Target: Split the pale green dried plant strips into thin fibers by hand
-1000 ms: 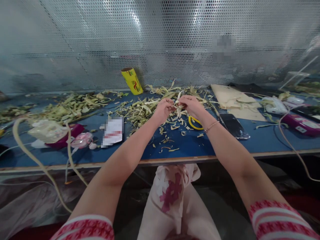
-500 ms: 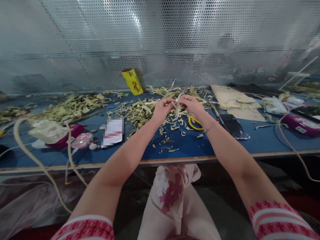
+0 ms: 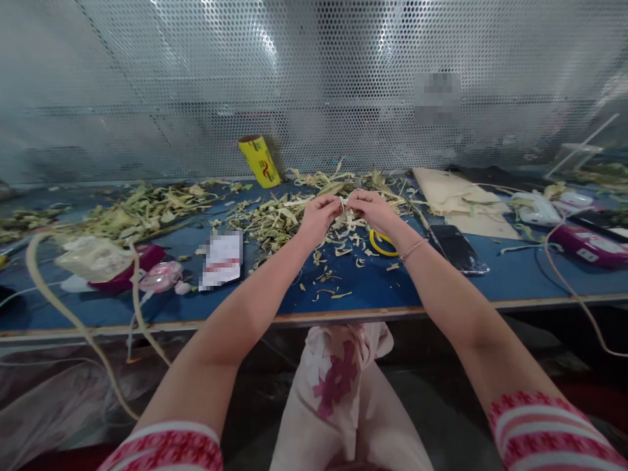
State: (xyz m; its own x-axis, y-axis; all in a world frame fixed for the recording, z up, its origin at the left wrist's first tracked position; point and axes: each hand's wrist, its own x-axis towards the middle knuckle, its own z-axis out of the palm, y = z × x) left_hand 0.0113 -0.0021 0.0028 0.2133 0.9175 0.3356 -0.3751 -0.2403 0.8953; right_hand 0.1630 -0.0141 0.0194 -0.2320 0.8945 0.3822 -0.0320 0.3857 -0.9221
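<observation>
Plant strip, pale and thin, sits pinched between the fingers of the left hand and right hand (its ends are hard to make out from here). Something that dry-looking probably wants a light pinch and small, close finger movements. Both forearms angle inward, hands nearly meeting; a leafy heap lies just left of the grip.
</observation>
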